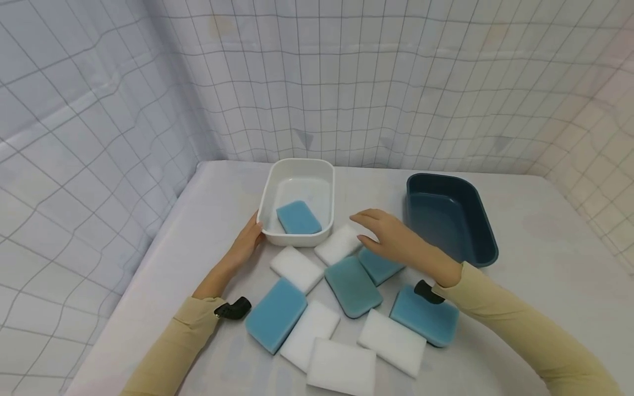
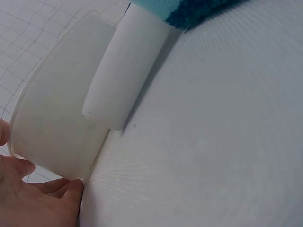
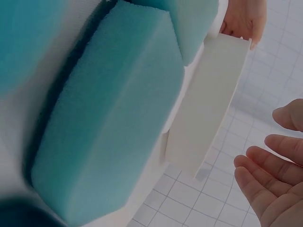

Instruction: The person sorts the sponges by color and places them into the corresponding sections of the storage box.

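Observation:
My left hand holds the near left corner of a white plastic bin. In the left wrist view its fingers lie against the bin's end wall, by the rim and the base. One blue sponge lies inside that bin. My right hand hovers over the sponges with nothing in it, fingers loosely bent and thumb apart. Just beyond its fingertips is a white sponge, close to the bin's near right corner. A teal sponge lies below the palm, beside a greener sponge.
A dark blue bin stands to the right, beside my right forearm. Across the near table lie several more sponges, among them a blue one, another blue one under my right wrist, and white ones. Gridded white cloth surrounds the table.

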A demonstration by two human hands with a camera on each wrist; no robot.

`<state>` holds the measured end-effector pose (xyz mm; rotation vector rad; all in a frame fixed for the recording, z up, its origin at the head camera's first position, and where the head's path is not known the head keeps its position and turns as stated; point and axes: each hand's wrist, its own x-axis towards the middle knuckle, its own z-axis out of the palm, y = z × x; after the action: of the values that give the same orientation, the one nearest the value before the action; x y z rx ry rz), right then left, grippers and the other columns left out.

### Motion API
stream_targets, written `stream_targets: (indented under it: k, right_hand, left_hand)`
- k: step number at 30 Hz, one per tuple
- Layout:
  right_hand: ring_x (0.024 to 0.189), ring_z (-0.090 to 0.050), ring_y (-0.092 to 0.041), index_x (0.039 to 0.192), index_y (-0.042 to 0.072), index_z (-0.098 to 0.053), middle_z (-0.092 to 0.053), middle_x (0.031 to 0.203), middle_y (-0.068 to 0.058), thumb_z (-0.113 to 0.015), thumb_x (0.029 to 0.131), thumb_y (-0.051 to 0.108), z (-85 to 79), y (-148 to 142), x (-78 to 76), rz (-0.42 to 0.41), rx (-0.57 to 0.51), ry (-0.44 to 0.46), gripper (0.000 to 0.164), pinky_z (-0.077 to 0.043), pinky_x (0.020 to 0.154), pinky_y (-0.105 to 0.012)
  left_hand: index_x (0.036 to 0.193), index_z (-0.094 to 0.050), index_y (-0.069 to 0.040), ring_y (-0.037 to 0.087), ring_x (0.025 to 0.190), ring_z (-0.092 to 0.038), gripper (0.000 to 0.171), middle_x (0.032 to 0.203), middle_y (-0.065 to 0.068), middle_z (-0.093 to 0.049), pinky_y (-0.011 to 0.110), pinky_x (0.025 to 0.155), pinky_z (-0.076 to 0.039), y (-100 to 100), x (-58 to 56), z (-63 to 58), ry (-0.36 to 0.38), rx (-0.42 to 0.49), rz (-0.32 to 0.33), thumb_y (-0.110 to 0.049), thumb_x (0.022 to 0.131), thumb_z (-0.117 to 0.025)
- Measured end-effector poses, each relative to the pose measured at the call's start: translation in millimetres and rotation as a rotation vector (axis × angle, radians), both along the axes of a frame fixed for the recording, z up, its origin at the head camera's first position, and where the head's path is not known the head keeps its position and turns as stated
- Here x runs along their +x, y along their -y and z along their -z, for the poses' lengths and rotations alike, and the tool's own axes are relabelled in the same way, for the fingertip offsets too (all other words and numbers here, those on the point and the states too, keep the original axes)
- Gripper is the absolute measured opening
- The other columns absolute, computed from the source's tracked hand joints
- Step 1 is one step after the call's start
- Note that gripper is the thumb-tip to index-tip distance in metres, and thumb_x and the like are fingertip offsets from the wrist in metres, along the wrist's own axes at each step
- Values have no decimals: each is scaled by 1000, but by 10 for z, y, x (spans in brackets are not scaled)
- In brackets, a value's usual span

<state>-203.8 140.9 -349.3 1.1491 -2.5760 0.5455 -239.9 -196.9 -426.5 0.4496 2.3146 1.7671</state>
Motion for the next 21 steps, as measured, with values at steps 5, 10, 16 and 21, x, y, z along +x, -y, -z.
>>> stream_targets:
  k: [5,10,16,21]
  right_hand:
    - [110,-60,-31,122,-3,-58,-61,119,-19,-66,85,9,15,-54,61,20,5,5,39,-54,88,-39]
    - [113,-59,-31,124,-2,-57,-60,122,-18,-65,86,10,8,-100,115,39,4,27,40,-54,89,-39]
    - [114,-58,-31,125,-2,-56,-59,123,-18,-64,88,12,14,-169,160,61,35,59,40,-53,90,-40]
    - [113,-59,-31,124,-2,-57,-59,122,-18,-65,86,11,41,-228,175,60,38,41,41,-55,88,-39]
  left_hand:
    - [152,3,-10,35,146,-6,56,159,14,2,51,119,-14,6,5,8,5,-10,-8,-30,104,-20]
    - [152,3,-9,36,146,-7,55,159,16,2,51,119,-13,6,-3,15,3,0,-6,-27,104,-20]
    - [152,3,-10,36,146,-7,55,159,15,2,52,119,-13,7,-5,16,-8,4,-1,-26,105,-20]
    - [152,3,-10,36,146,-7,55,159,15,2,52,118,-13,0,-12,19,-13,15,4,-25,105,-20]
